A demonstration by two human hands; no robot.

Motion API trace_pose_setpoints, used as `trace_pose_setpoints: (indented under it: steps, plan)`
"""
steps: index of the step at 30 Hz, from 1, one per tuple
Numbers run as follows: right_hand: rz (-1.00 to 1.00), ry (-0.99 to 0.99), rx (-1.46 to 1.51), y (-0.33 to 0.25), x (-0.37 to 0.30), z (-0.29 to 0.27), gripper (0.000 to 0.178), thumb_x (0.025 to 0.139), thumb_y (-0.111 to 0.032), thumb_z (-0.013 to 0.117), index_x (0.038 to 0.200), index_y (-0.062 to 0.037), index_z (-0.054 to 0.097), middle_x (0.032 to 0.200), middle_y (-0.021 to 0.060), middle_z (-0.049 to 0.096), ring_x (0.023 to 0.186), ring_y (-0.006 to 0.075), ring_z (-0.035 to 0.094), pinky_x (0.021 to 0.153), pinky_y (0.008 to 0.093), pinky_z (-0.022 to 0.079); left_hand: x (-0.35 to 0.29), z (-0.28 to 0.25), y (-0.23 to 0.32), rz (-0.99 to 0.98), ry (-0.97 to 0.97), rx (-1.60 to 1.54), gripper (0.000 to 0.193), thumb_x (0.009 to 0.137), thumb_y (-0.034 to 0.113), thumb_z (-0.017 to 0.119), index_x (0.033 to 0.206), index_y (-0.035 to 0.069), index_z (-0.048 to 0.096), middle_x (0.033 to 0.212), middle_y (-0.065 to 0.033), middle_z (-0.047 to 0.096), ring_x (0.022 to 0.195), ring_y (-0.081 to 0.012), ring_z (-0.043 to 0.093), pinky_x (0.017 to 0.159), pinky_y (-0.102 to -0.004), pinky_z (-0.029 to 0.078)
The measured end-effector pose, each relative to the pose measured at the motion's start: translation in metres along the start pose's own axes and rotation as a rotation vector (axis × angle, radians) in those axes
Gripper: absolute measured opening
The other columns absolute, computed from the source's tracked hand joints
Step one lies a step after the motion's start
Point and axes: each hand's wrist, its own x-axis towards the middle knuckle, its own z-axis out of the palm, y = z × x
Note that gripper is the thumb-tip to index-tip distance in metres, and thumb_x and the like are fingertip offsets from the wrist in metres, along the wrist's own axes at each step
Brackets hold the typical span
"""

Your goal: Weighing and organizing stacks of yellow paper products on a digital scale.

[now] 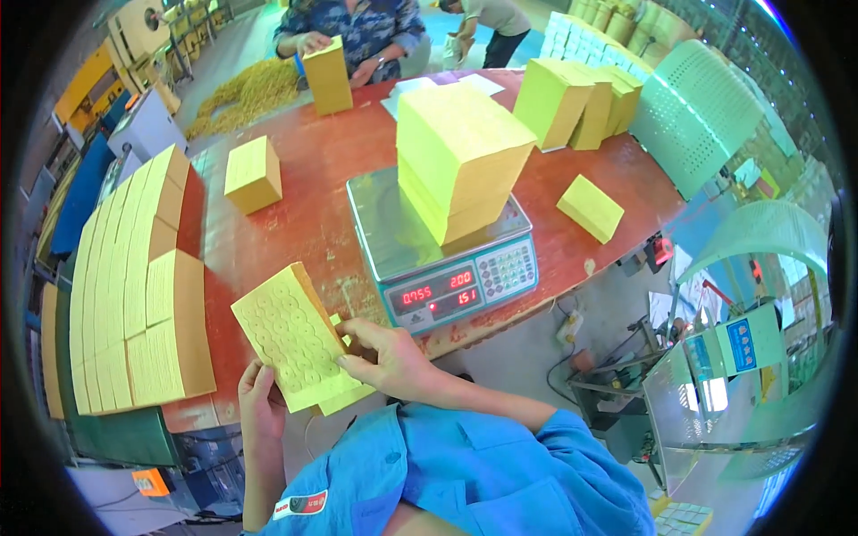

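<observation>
I hold a stack of yellow paper sheets (288, 335), stamped with rows of round scalloped marks, tilted above the table's near edge. My left hand (260, 402) grips its lower left edge, with the thumb up along the side. My right hand (389, 360) pinches the right edge between thumb and fingers. A few yellow sheets (344, 393) stick out askew at the bottom of the stack. Beyond my right hand stands a digital scale (460, 286) with lit red digits. On its metal pan rests a large yellow paper block (460, 161).
Packed yellow stacks (134, 295) line the red table (295, 228) at left. A small block (254, 175) stands farther in; a flat one (591, 209) lies right of the scale. More blocks (563, 103) stand far right. Across the table, a person's hand (313, 43) touches an upright block (328, 79).
</observation>
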Motion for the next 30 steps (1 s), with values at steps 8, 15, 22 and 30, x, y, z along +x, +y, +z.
trace_pose_setpoints:
  steps: [8,15,22,30]
  plan:
    - [-0.339,0.217,-0.221,-0.077,0.022,-0.142,0.036,0.086,-0.017,0.067,0.115,0.0023,0.059,0.072,0.0090,0.063,0.065,0.0139,0.061,0.062,0.0289,0.049,0.049,0.170,0.078,0.165,-0.239,0.144,0.030,0.095,0.013,0.055,0.118,-0.006,0.055,0.112,-0.0120,0.063,0.101,-0.0176,0.063,0.090,-0.0329,0.051]
    - [-0.079,0.054,0.106,-0.113,0.116,-0.303,0.027,0.089,-0.023,0.065,0.104,-0.0012,0.068,0.076,0.0026,0.063,0.064,0.0090,0.057,0.056,0.0236,0.045,0.160,0.296,0.099,0.109,-0.389,0.339,0.031,0.092,0.026,0.065,0.110,0.001,0.062,0.101,-0.0073,0.067,0.087,-0.0137,0.064,0.075,-0.0311,0.052]
    - [0.097,-0.029,0.021,-0.077,0.126,-0.344,0.027,0.089,-0.030,0.066,0.101,-0.0064,0.068,0.076,-0.0023,0.064,0.061,0.0046,0.055,0.053,0.0186,0.038,0.168,0.323,0.058,0.016,-0.244,0.409,0.023,0.090,0.031,0.068,0.094,0.008,0.066,0.078,-0.0012,0.066,0.061,-0.0097,0.059,0.049,-0.0238,0.044]
    - [0.086,-0.113,-0.014,-0.062,0.133,-0.344,0.029,0.088,-0.030,0.065,0.104,-0.0053,0.068,0.074,-0.0027,0.062,0.063,0.0049,0.055,0.055,0.0190,0.039,0.159,0.321,0.051,-0.018,-0.144,0.438,0.025,0.089,0.032,0.067,0.086,0.008,0.066,0.067,-0.0023,0.062,0.048,-0.0112,0.055,0.043,-0.0232,0.040]
